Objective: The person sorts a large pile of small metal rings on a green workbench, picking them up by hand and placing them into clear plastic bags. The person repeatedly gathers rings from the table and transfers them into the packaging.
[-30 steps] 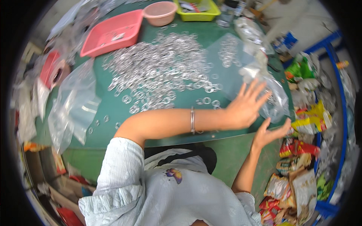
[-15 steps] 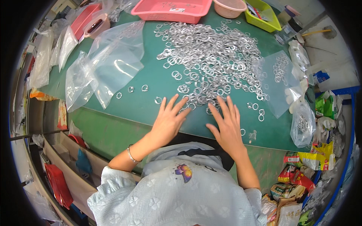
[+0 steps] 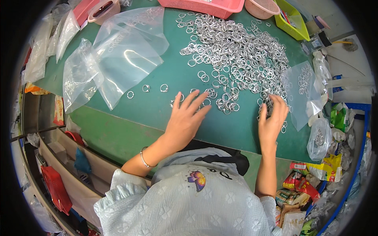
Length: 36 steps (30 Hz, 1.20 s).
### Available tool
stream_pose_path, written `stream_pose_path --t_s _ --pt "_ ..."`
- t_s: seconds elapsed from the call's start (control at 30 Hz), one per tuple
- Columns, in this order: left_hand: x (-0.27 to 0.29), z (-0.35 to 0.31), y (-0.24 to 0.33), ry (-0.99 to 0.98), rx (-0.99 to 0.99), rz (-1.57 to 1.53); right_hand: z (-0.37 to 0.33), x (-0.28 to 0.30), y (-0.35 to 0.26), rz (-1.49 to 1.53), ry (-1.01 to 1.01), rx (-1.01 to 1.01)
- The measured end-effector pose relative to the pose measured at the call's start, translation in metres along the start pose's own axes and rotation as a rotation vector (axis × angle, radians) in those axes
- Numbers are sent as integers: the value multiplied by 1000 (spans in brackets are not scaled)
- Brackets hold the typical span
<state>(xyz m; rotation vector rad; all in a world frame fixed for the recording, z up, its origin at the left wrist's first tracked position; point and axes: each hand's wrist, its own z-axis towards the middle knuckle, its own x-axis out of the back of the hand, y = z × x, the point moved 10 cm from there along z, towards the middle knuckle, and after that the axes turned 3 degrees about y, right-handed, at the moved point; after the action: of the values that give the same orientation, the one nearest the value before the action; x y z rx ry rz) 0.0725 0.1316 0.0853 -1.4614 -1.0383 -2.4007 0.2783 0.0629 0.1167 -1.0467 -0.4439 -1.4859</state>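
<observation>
A big heap of silver metal rings (image 3: 240, 51) lies across the green tabletop. At the heap's near left edge my left hand (image 3: 184, 120) is palm down with fingers spread, its fingertips over a few loose rings. My right hand (image 3: 272, 120) is at the near right edge, its fingers bent down over some rings and its thumb standing apart. Neither hand has a ring visibly lifted. To the left of my left hand, a few single rings (image 3: 146, 88) lie apart from the heap.
Clear plastic bags (image 3: 126, 55) spread over the table's left side. Another flat bag with rings (image 3: 301, 88) and a small knotted bag (image 3: 319, 135) lie at the right. Along the back stand a pink tray (image 3: 204, 8), a pink bowl (image 3: 263, 8) and a lime-green basket (image 3: 293, 27).
My right hand has moved right to the heap's right side, and its fingers have bent. My left hand stays spread near the left edge. The whole view has shifted.
</observation>
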Motion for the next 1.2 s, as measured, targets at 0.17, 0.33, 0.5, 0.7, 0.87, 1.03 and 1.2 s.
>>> stream_pose_path --t_s 0.17,0.33,0.5,0.7,0.87,1.03,1.2 --pt "-23 14 -3 -132 -89 190 -10 -38 -92 207 -355 346" --pt "-6 17 -31 -90 45 290 -7 -26 -22 192 -157 121" --pt "-10 17 -11 12 82 -37 -6 -3 12 -41 -44 -74" --pt "-37 19 22 -158 -79 29 0 -36 -47 130 -255 159" --pt "18 7 -4 59 112 -3 -39 -46 -56 -21 -452 206" --pt "-57 -46 18 -447 613 -1243 -79 -34 -80 238 -639 279" --pt "-93 -104 33 -830 893 -1435 -98 -20 -85 341 -438 380"
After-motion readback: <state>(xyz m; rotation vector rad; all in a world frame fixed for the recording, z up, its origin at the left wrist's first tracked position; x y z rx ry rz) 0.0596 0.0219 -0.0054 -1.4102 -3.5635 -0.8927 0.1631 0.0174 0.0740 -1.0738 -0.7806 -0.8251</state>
